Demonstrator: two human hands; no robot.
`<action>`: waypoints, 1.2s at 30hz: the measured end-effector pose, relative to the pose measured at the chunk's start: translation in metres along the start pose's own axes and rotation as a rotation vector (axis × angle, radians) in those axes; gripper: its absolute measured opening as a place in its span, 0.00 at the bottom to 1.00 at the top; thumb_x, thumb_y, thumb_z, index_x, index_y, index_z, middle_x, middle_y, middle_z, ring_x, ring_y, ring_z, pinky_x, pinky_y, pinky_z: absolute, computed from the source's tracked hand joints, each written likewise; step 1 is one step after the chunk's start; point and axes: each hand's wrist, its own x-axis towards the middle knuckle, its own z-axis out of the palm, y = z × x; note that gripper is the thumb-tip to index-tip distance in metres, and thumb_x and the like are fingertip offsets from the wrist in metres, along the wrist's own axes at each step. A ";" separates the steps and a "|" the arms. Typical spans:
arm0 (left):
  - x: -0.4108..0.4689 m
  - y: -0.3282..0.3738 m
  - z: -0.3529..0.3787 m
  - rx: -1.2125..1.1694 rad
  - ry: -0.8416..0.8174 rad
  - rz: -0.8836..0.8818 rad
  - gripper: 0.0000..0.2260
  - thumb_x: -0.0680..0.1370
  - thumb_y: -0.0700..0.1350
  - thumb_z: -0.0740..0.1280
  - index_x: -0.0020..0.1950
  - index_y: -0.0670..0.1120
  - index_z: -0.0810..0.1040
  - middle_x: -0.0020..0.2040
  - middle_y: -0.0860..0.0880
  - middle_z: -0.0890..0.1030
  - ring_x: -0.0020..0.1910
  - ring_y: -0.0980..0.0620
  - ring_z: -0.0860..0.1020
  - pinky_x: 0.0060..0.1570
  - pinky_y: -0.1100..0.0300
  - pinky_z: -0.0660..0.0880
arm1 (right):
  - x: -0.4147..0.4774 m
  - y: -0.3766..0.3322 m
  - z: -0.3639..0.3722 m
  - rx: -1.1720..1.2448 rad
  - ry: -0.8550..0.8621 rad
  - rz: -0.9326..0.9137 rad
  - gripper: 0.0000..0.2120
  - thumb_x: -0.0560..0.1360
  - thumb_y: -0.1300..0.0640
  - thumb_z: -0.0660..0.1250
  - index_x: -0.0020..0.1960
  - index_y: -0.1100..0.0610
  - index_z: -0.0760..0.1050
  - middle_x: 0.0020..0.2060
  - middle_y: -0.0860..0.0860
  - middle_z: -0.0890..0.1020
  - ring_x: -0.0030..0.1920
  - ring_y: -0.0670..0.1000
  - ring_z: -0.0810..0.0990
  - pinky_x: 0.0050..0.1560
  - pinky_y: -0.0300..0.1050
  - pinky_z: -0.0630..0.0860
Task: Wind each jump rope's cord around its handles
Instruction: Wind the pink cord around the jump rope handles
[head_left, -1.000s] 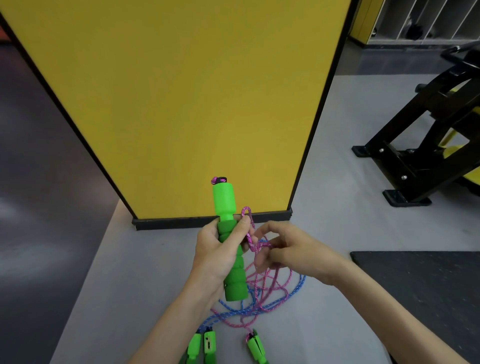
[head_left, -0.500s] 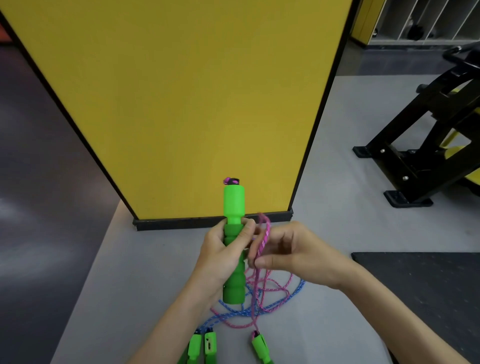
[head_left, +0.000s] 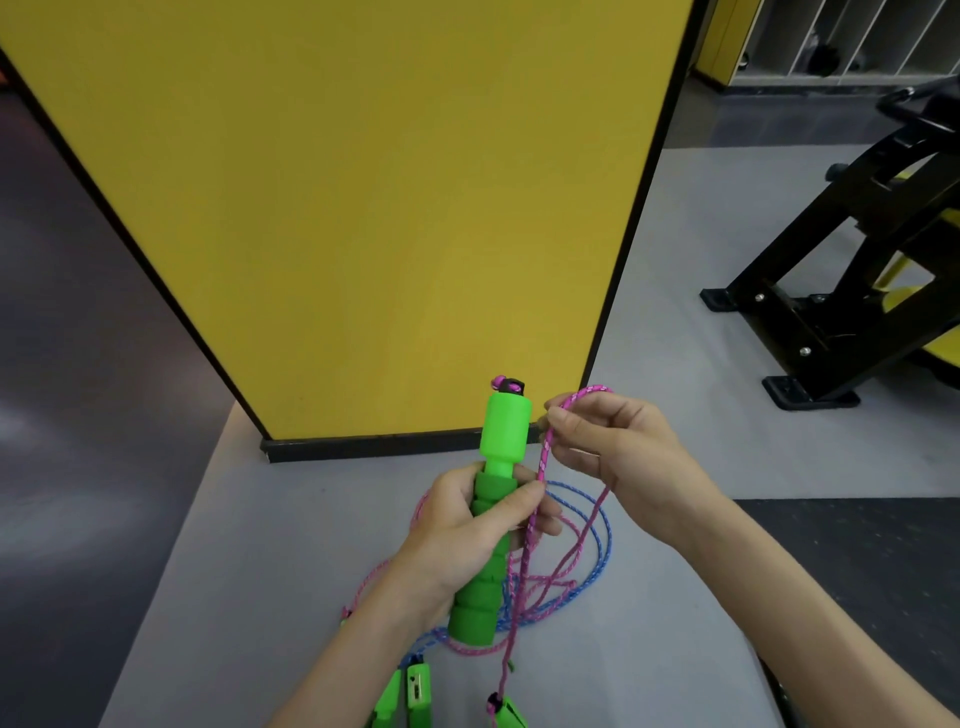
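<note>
My left hand grips a green jump rope handle upright by its ribbed foam part, and its thumb presses the pink cord against the handle. My right hand pinches a loop of that pink cord, lifted beside the handle's top. The cord hangs down to a second green handle at the bottom edge. A blue cord lies tangled with the pink one on the floor beneath my hands. Two more green handles lie at the bottom, partly cut off.
A yellow padded block with a black base stands just ahead. Black and yellow gym equipment sits at the right. A dark mat covers the floor at the right, dark flooring at the left.
My right hand rose with the pink cord loop from beside the handle's middle up to its top. The left hand lifted the handle slightly and moved right.
</note>
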 end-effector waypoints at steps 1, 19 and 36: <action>0.000 0.000 0.000 -0.007 0.025 0.019 0.03 0.76 0.36 0.68 0.48 0.38 0.78 0.38 0.42 0.84 0.38 0.48 0.83 0.39 0.61 0.78 | 0.000 0.001 0.000 -0.024 -0.001 0.010 0.13 0.68 0.60 0.71 0.48 0.66 0.78 0.38 0.57 0.81 0.36 0.49 0.80 0.38 0.38 0.78; -0.002 -0.006 0.003 0.141 -0.022 0.015 0.05 0.77 0.40 0.68 0.42 0.41 0.77 0.34 0.46 0.81 0.29 0.50 0.78 0.36 0.57 0.76 | -0.002 -0.001 -0.001 -0.132 -0.122 0.040 0.13 0.67 0.57 0.71 0.47 0.65 0.77 0.36 0.55 0.80 0.36 0.48 0.78 0.42 0.40 0.77; -0.002 -0.005 0.003 0.135 0.022 0.043 0.05 0.77 0.39 0.68 0.41 0.41 0.77 0.32 0.48 0.80 0.29 0.52 0.76 0.33 0.60 0.75 | -0.004 -0.001 0.001 -0.198 -0.219 0.065 0.16 0.68 0.61 0.71 0.50 0.71 0.75 0.41 0.61 0.80 0.41 0.54 0.79 0.46 0.44 0.78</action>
